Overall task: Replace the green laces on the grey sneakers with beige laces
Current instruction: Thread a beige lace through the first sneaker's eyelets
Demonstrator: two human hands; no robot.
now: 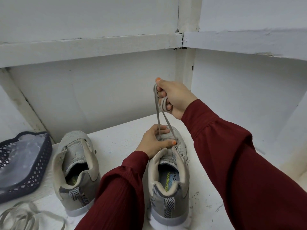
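The fingers of the right hand are curled shut around a beige lace, which is wound in loops about the fingers and pinched under the thumb. The hand is raised above the right sneaker, with the wrist bent and the dark red sleeve stretched forward from the lower right. From the closed fingers two strands of the lace are drawn taut downward, converging at the foremost eyelets of that sneaker.

The left hand is laid over the front of the same sneaker. Its thumb is pressed across the tongue just behind the point where the strands enter, and its fingers are curled down beside the nearer strand; whether that strand is actually pinched cannot be told. The left forearm is reached in from the bottom centre, between the two shoes.

The right sneaker is stood upright on the white shelf, heel toward the camera, its printed insole exposed. The left sneaker is stood just beside it, unlaced, its tongue bare. Near the lower left edge a second beige lace is left in loose coils on the shelf, and beyond it a dark perforated basket containing clear plastic is seen.
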